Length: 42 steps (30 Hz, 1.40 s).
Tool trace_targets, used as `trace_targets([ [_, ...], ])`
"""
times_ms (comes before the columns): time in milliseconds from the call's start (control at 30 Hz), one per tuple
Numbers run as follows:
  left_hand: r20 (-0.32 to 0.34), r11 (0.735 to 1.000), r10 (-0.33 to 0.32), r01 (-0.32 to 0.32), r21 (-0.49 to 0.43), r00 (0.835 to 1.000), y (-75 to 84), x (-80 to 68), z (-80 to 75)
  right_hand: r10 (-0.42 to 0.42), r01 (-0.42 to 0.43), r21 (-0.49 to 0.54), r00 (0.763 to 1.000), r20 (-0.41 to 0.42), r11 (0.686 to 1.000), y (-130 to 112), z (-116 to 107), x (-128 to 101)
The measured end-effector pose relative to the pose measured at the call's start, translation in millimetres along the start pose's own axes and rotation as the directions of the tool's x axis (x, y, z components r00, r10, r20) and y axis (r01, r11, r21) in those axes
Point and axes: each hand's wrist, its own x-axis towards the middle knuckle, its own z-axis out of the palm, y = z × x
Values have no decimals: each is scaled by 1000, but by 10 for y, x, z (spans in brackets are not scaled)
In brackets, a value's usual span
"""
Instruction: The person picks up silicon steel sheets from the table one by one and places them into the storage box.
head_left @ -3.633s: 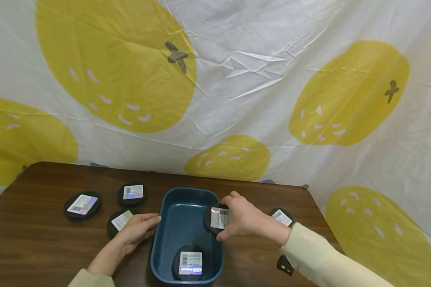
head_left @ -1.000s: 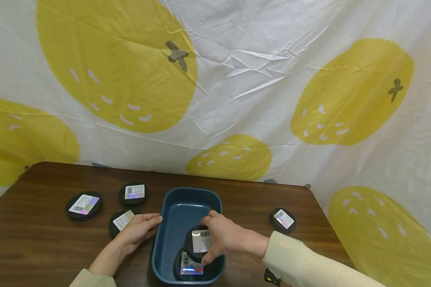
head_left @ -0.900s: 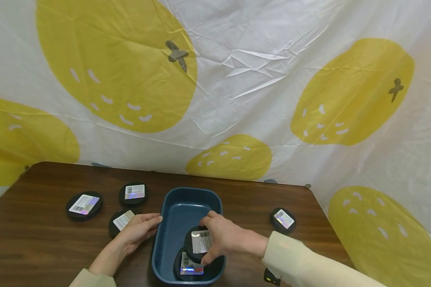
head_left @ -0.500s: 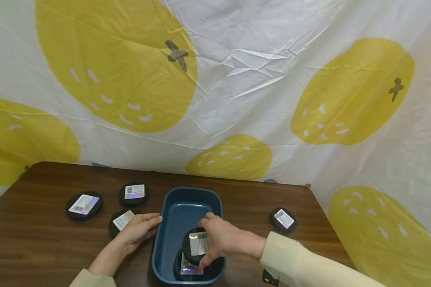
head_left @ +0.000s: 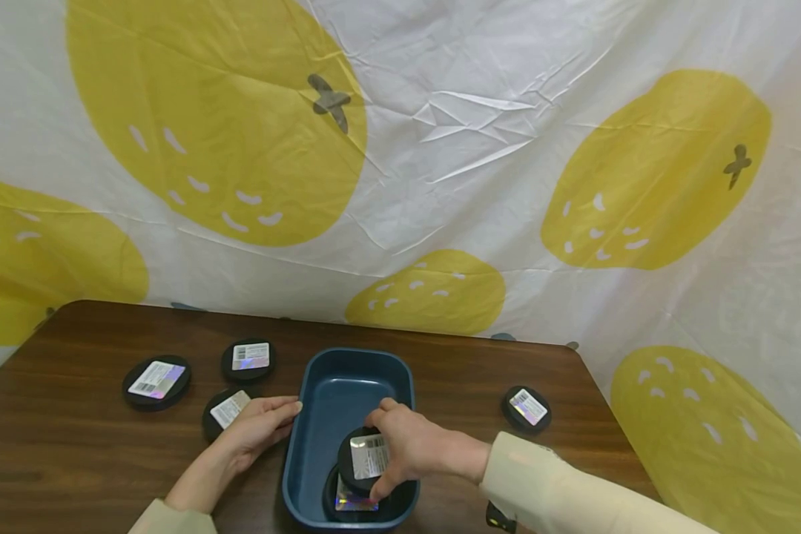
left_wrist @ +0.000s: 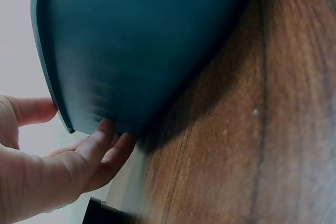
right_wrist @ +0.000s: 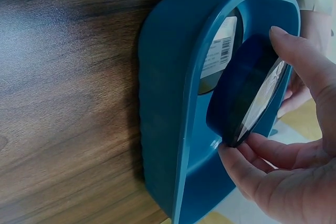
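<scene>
A deep blue rectangular plastic bin (head_left: 310,371) stands on the table. My left hand (head_left: 256,430) holds its left side; in the left wrist view the thumb is at the rim and bent fingers (left_wrist: 100,145) touch the outer wall. My right hand (head_left: 410,445) pinches a flat round black disc (right_wrist: 252,90) by its edge, thumb and fingertips on opposite sides. The disc bears a white barcode label and tilts inside the bin. Below it, a similar labelled disc (head_left: 339,512) lies at the bin's near end, partly covered in the head view.
On the wooden table (head_left: 60,445), two labelled black discs lie at left: one disc (head_left: 156,383) farther out, another disc (head_left: 248,360) by the bin. A third disc (head_left: 223,415) is partly behind my left hand. One more disc (head_left: 526,409) lies at right. A patterned cloth (head_left: 440,185) hangs behind.
My right hand has brought its disc from the bin's right rim to over the lower disc at the near end, lately shifting slightly left and nearer. The left hand stays at the bin.
</scene>
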Motion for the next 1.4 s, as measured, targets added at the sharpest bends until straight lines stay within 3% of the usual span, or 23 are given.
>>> trace_targets([
  [700,-10,1000,-12,12,-1,1000,5,-2,7,-49,50,-42,999,25,998,22,31,18],
  [1400,-6,1000,-10,10,2,1000,0,-4,1,-34,37,-64,998,60,997,13,97,29],
])
